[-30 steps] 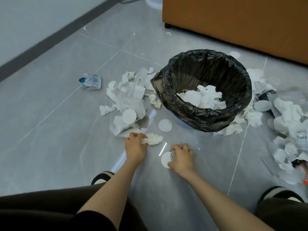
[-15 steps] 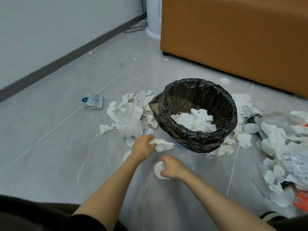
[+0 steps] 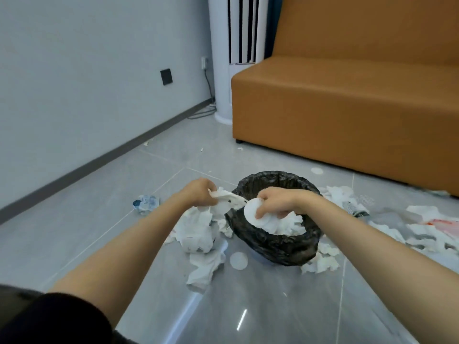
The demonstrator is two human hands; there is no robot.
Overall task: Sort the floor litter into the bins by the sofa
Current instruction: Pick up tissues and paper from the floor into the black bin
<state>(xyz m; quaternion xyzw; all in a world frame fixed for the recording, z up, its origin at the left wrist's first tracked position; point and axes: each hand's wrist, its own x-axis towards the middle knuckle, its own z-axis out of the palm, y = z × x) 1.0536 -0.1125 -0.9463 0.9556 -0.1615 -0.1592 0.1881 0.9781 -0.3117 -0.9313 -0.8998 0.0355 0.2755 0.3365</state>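
The orange sofa point(image 3: 347, 108) fills the far right, and a white tower fan point(image 3: 223, 70) stands at its left end, against the wall. On the grey floor point(image 3: 74, 232) in front of the sofa stands the bin point(image 3: 275, 247), lined with a black bag and already holding white paper. A heap of paper point(image 3: 196, 232) lies against the left side of the bin, and more litter point(image 3: 427, 234) is spread on the floor to its right. My left hand point(image 3: 198, 192) is in the air just left of the bin's rim, the fingers curled around a crumpled tissue point(image 3: 228, 199) whose end reaches toward the rim. My right hand point(image 3: 275, 199) is over the bin's mouth, the fingers bent down and pinching a round white disc point(image 3: 250, 212). Another disc point(image 3: 238, 260) lies flat on the floor just before the bin. A small blue and white packet point(image 3: 146, 202) lies apart, to the left.
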